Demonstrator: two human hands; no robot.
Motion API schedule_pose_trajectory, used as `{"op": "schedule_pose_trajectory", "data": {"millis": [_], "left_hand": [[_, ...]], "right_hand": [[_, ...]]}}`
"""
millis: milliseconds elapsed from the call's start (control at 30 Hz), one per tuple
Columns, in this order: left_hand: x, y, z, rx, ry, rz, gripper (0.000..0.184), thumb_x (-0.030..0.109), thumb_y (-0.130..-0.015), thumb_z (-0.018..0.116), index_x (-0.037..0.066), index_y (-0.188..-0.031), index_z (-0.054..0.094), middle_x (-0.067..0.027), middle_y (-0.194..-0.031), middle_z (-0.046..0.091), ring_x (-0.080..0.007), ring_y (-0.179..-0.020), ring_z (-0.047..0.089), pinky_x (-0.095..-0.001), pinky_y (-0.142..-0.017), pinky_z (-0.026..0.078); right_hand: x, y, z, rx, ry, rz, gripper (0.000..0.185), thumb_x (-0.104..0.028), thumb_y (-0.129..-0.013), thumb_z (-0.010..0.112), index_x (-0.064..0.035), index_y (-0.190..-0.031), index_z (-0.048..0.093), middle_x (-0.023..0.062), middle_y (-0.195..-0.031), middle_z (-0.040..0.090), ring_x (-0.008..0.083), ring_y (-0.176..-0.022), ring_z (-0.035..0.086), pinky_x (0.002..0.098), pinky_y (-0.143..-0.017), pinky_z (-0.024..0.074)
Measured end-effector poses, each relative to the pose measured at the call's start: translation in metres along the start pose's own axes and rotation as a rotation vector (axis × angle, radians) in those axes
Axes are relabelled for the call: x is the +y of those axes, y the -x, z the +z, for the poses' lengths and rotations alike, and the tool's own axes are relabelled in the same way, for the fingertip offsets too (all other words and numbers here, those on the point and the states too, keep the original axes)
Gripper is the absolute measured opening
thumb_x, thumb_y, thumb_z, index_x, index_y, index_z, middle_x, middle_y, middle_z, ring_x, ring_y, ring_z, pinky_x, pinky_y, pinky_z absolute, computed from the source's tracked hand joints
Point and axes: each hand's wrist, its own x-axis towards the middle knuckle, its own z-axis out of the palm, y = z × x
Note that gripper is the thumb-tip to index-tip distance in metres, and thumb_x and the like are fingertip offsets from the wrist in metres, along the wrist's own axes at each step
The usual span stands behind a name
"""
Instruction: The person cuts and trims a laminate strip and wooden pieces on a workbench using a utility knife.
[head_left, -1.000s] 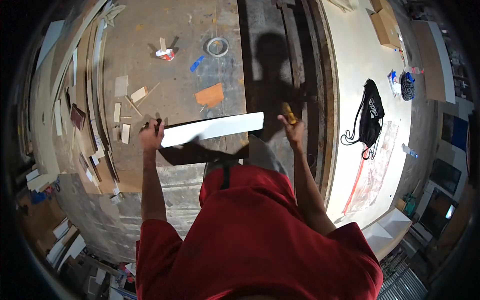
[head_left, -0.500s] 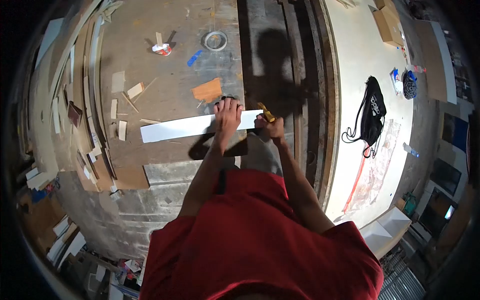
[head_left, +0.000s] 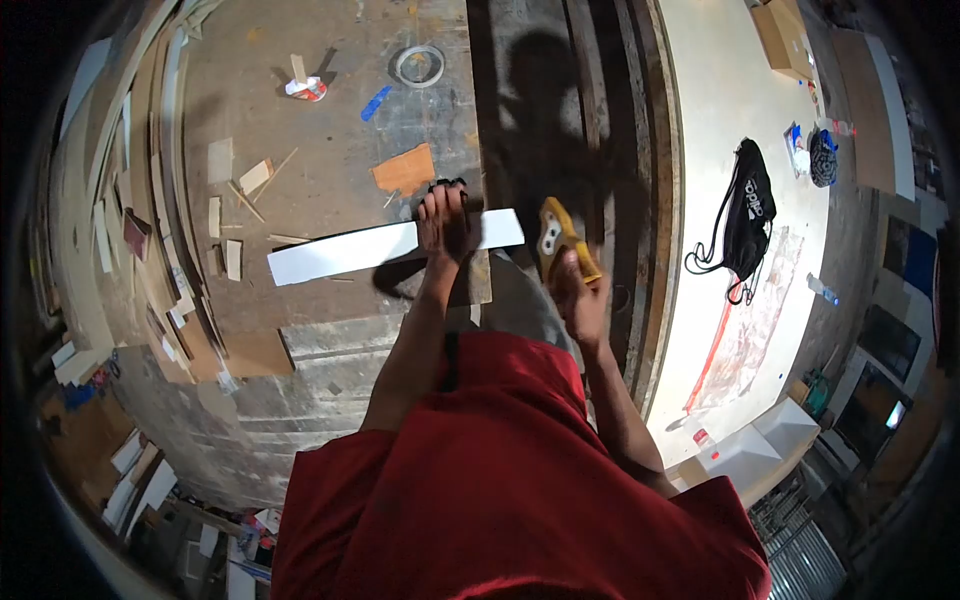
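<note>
A long white board (head_left: 345, 252) lies across the edge of the brown worktable, its right end sticking out past the edge. My left hand (head_left: 443, 222) is gripped over the board near that edge, fingers curled down on its far side. Something dark shows by the fingertips, too shadowed to name. To the right of the board's end, my right hand (head_left: 580, 295) is closed around the yellow handle of a hand saw (head_left: 562, 240). The handle is apart from the board and tilted; its blade cannot be made out.
On the worktable (head_left: 330, 190) lie an orange-brown offcut (head_left: 403, 170), a blue piece (head_left: 376, 103), a tape ring (head_left: 419, 66), a small can (head_left: 306, 88) and several wood scraps. Beyond a dark gap, a pale panel (head_left: 700, 60) bears a black drawstring bag (head_left: 748, 210).
My right hand has moved right and slightly down with the saw, away from the board's end. My left hand stays on the board, which looks shifted slightly left with the view.
</note>
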Motion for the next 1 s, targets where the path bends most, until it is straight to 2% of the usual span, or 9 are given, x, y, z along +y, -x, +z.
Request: {"op": "schedule_pose_trajectory", "data": {"millis": [100, 233, 300, 400, 500, 600, 667, 767, 1000], "left_hand": [[-0.001, 0.004, 0.016, 0.079, 0.011, 0.012, 0.023, 0.022, -0.098, 0.057, 0.011, -0.118, 0.061, -0.0104, -0.106, 0.055, -0.0304, -0.101, 0.054, -0.0460, -0.085, 0.043], [0.003, -0.001, 0.012, -0.091, 0.023, -0.095, 0.032, 0.030, -0.096, 0.063, 0.013, -0.123, 0.061, -0.0094, -0.110, 0.056, -0.0305, -0.103, 0.053, -0.0468, -0.087, 0.042], [0.006, -0.003, 0.006, -0.089, 0.012, -0.093, 0.032, 0.032, -0.095, 0.064, 0.014, -0.122, 0.062, -0.0086, -0.110, 0.057, -0.0299, -0.103, 0.054, -0.0463, -0.089, 0.042], [0.006, -0.006, 0.001, -0.138, 0.029, -0.124, 0.034, 0.032, -0.096, 0.063, 0.014, -0.125, 0.061, -0.0085, -0.111, 0.057, -0.0296, -0.104, 0.054, -0.0450, -0.088, 0.043], [0.001, -0.003, 0.008, -0.025, -0.091, -0.026, 0.034, 0.035, -0.099, 0.058, 0.013, -0.124, 0.061, -0.0064, -0.106, 0.056, -0.0267, -0.099, 0.056, -0.0435, -0.084, 0.045], [0.003, -0.005, 0.001, -0.143, -0.065, -0.065, 0.035, 0.034, -0.099, 0.058, 0.013, -0.127, 0.059, -0.0061, -0.107, 0.056, -0.0266, -0.100, 0.056, -0.0437, -0.084, 0.046], [0.005, -0.006, 0.005, -0.178, -0.104, -0.088, 0.056, 0.043, -0.088, 0.073, 0.016, -0.134, 0.055, -0.0066, -0.110, 0.054, -0.0263, -0.106, 0.055, -0.0430, -0.088, 0.045], [0.003, -0.005, 0.004, -0.196, -0.093, -0.072, 0.069, 0.048, -0.079, 0.080, 0.016, -0.135, 0.055, -0.0059, -0.111, 0.053, -0.0261, -0.106, 0.054, -0.0436, -0.087, 0.045], [-0.004, 0.002, 0.019, -0.195, -0.139, 0.005, 0.072, 0.049, -0.074, 0.083, 0.018, -0.133, 0.055, -0.0053, -0.111, 0.052, -0.0275, -0.105, 0.053, -0.0440, -0.086, 0.044]], "right_hand": [[0.013, 0.003, 0.023, -0.006, 0.068, 0.018, 0.036, -0.041, -0.105, 0.064, -0.0074, -0.093, 0.061, -0.0069, -0.071, 0.054, 0.0030, -0.059, 0.046, 0.0235, -0.052, 0.0343], [0.015, 0.005, 0.045, -0.057, 0.088, 0.045, 0.037, -0.042, -0.105, 0.065, -0.0053, -0.102, 0.062, -0.0073, -0.073, 0.052, 0.0037, -0.060, 0.046, 0.0236, -0.052, 0.0360], [0.012, 0.006, 0.054, -0.025, 0.077, 0.048, 0.039, -0.044, -0.103, 0.066, -0.0068, -0.096, 0.060, -0.0058, -0.067, 0.049, 0.0042, -0.056, 0.044, 0.0240, -0.049, 0.0330], [0.010, 0.004, 0.061, -0.008, 0.124, 0.052, 0.036, -0.042, -0.105, 0.065, -0.0066, -0.097, 0.060, -0.0062, -0.067, 0.048, 0.0042, -0.055, 0.043, 0.0242, -0.049, 0.0329], [0.011, -0.003, 0.069, -0.047, 0.178, -0.007, 0.034, -0.038, -0.106, 0.063, -0.0061, -0.097, 0.060, -0.0075, -0.067, 0.047, 0.0030, -0.056, 0.042, 0.0239, -0.049, 0.0327], [0.030, -0.018, 0.067, -0.066, 0.251, -0.004, 0.029, -0.033, -0.106, 0.063, -0.0047, -0.101, 0.060, -0.0087, -0.070, 0.048, 0.0013, -0.058, 0.042, 0.0228, -0.051, 0.0326], [0.033, -0.015, 0.069, -0.058, 0.237, -0.011, 0.028, -0.033, -0.105, 0.064, -0.0046, -0.102, 0.061, -0.0083, -0.071, 0.049, 0.0016, -0.058, 0.042, 0.0229, -0.051, 0.0329], [0.033, -0.005, 0.067, -0.061, 0.188, 0.032, 0.029, -0.033, -0.104, 0.065, -0.0044, -0.106, 0.061, -0.0075, -0.072, 0.050, 0.0023, -0.058, 0.043, 0.0233, -0.051, 0.0340], [0.026, -0.017, 0.073, -0.062, 0.237, 0.041, 0.030, -0.031, -0.103, 0.066, -0.0024, -0.101, 0.061, -0.0064, -0.073, 0.050, 0.0040, -0.063, 0.044, 0.0247, -0.055, 0.0351]]}}
